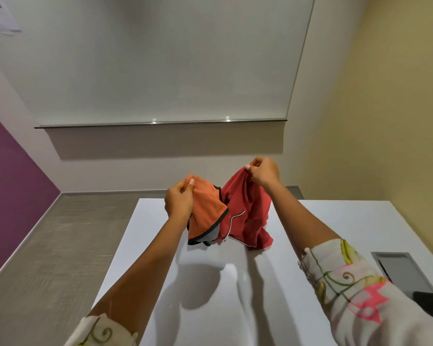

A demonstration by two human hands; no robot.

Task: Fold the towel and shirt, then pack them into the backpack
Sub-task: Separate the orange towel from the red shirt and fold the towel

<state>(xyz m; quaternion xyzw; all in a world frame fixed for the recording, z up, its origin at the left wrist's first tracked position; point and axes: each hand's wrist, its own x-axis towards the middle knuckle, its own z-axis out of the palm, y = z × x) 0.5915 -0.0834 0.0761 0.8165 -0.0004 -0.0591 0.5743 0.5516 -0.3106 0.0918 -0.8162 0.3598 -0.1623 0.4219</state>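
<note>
Both hands pinch the red-and-orange cloth shirt with dark trim (238, 216) by its upper edge, left hand (179, 199) and right hand (263, 172) with fingers curled tight. Its hem touches the white table (348, 221). A dark shape (430, 299) at the right edge, perhaps the backpack, is cut off.

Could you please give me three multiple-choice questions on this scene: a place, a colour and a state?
1. Where is the red-and-orange fabric shirt? A on the floor; B over the white table; C in a backpack.
2. What colour trims its orange part? A yellow; B green; C black.
3. Which state holds? A left hand and right hand pinch the shirt; B both lie flat; C both hang idle.
Answers: 1 B, its hem meets the tabletop; 2 C, a dark band edges it; 3 A, each grips a raised fold.
</note>
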